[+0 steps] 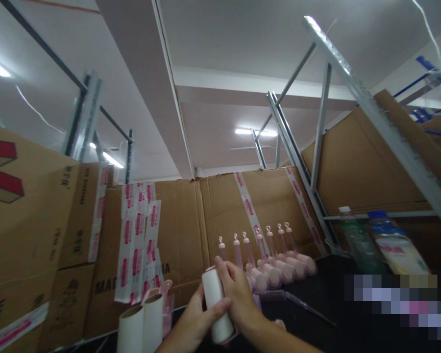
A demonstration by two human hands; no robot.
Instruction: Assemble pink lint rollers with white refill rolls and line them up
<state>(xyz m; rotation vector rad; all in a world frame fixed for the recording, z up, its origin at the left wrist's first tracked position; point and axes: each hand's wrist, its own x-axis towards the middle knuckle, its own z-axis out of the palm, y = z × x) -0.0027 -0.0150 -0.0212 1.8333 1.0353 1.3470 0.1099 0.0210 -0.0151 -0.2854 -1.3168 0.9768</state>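
Both of my hands are wrapped around a white lint roller [217,306] with a bit of pink showing at its ends. My left hand [198,318] grips its lower left side, thumb across the front. My right hand [238,289] closes on its right side, with the fingers near the top. Just behind stand several pink clear tubes with hook tops [261,242], in a row against the cardboard. In front of them lie several pale pink rollers [274,275] side by side. Left of my hands, two hollow white rolls [152,316] stand upright near some pink plastic parts [168,306].
A thin screwdriver-like tool [308,307] lies on the black table [297,328]. A green bottle [360,245] and a blue-topped white package [400,245] are at the right. Taped cardboard walls [183,211] and metal frame posts [371,103] enclose the table. The lower right corner is pixelated.
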